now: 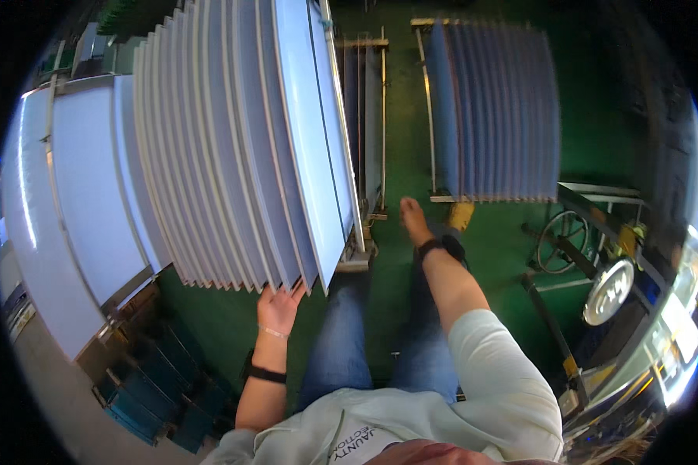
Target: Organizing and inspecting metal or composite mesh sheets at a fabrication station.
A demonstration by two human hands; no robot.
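White panels [209, 155] are touched by the spread left hand [278, 308]; how far the right hand [414, 220] is curled cannot be told.

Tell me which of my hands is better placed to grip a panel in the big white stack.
Probably your left hand: it is at the near edge of the white stack, while your right hand is off to the right, apart from those panels.
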